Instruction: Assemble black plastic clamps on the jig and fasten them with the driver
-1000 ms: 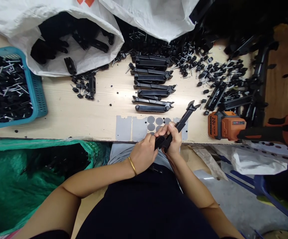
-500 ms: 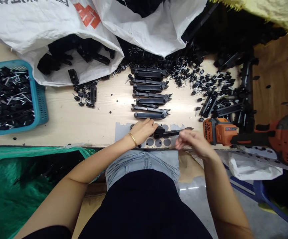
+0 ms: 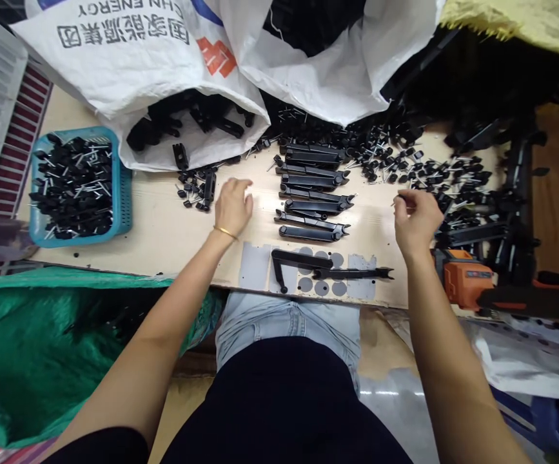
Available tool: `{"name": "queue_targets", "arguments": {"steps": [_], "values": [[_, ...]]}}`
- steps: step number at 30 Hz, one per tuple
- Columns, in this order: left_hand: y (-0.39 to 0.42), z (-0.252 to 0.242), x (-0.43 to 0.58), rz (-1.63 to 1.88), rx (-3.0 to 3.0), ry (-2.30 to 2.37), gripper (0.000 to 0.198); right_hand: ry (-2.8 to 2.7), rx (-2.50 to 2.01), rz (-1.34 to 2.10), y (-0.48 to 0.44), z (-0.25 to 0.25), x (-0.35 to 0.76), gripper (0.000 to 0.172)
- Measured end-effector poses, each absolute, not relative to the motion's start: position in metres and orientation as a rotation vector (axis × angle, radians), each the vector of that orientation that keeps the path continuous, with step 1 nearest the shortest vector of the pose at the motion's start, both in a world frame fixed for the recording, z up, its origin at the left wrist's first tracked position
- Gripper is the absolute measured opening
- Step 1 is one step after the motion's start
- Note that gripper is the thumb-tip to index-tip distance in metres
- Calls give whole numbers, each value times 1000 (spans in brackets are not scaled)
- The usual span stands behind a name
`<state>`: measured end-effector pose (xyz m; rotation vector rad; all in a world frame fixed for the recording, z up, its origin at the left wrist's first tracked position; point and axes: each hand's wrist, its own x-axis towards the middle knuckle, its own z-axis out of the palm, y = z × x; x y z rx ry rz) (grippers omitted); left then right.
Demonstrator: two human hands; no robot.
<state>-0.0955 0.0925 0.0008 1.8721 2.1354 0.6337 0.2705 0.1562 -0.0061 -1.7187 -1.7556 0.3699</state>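
Observation:
My left hand (image 3: 233,207) hovers over the table beside a small heap of black-headed screws (image 3: 193,195), fingers apart with nothing in them. Near the large screw pile (image 3: 446,177), my right hand (image 3: 418,222) has its thumb and fingertips pinched; a small dark bit shows there, too small to make out. A jointed black plastic arm (image 3: 305,260) lies unfolded at the front edge, touched by neither hand. It is bent at the left, and its forked end points right. Several similar folded arms (image 3: 315,207) are stacked in a column behind it.
A blue basket (image 3: 123,196) of black-headed screws stands at left. White sacks (image 3: 138,71) holding black parts line the back. An orange cordless drill (image 3: 467,280) lies at right. Below the table's left edge hangs a green sack (image 3: 28,348).
My left hand has let go of the black arm and moved left and away from me. My right hand has moved right and farther back. The view has shifted left.

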Motion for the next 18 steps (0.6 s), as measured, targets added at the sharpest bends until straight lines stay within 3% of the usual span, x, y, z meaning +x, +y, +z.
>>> {"name": "queue_targets", "arguments": {"steps": [7, 18], "values": [[171, -28, -136, 585, 1770, 2267, 19, -1288, -1567, 894, 70, 18, 247, 21], [170, -7, -152, 222, 1855, 2272, 24, -1167, -1494, 1312, 26, 30, 213, 25]]}}
